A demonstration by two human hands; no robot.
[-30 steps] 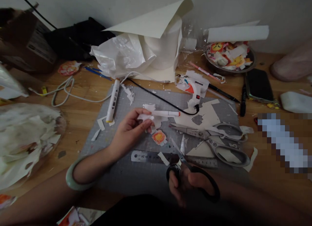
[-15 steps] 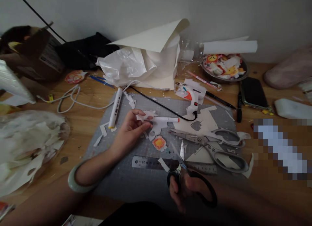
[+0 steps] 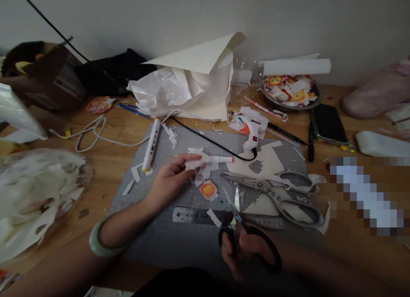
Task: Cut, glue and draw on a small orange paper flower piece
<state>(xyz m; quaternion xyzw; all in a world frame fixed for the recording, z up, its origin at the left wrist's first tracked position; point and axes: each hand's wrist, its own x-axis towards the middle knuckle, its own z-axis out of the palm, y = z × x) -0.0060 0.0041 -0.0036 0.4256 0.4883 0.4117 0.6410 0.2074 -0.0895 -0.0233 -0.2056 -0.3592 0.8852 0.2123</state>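
My left hand pinches a small white paper cutout above the grey cutting mat. Behind the cutout lies a white marker with an orange end. Black-handled scissors are in my right hand, fingers through the loops and blades apart, pointing away from me. Between the hands rests a paper piece with an orange and yellow drawing. A steel ruler lies partly beneath the scissors. Larger grey scissors lie on cut paper to the right.
A white glue gun with a black cord stands behind the mat. Another marker lies left. A bowl of cutouts, a phone and a plastic bag of scraps surround the mat. White bags stand against the wall.
My left hand has shifted slightly, and the white cutout now lies flatter and further right in its fingers. My right hand still holds the scissors with the blades apart.
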